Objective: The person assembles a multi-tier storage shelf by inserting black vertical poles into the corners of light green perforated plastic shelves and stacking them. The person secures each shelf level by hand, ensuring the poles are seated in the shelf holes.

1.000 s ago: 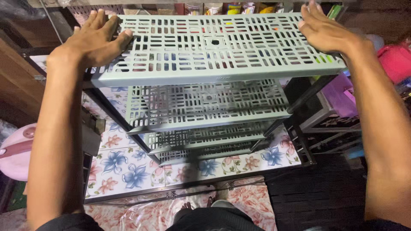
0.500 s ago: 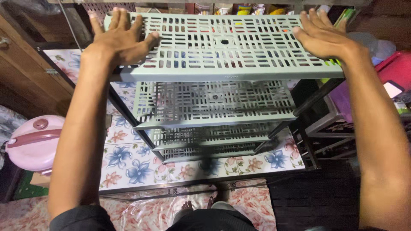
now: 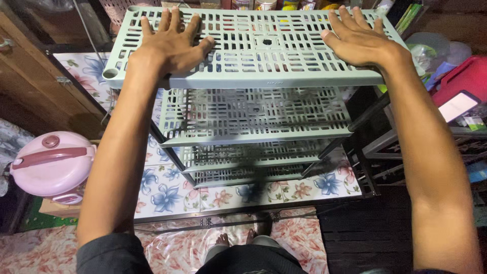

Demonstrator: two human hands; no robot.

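A grey-green plastic shelf rack with slotted tiers stands before me on black corner posts. Its top shelf (image 3: 264, 61) lies flat under both palms. My left hand (image 3: 172, 43) rests flat on the left part of that shelf, fingers spread. My right hand (image 3: 355, 38) presses flat on the right part, fingers spread too. Neither hand grips anything. Below, a second tier (image 3: 253, 122) and two lower tiers (image 3: 243, 165) show through the gaps.
A pink round cooker (image 3: 50, 167) sits at the left. A wooden door (image 3: 35, 76) stands behind it. Floral floor tiles (image 3: 167, 195) lie under the rack. A red box (image 3: 464, 76) and a metal frame (image 3: 385, 147) crowd the right. Jars line the far edge.
Both hands slid inward and nearer along the top shelf. The view shifted, so the shelf's left corner socket and more of the pink cooker now show.
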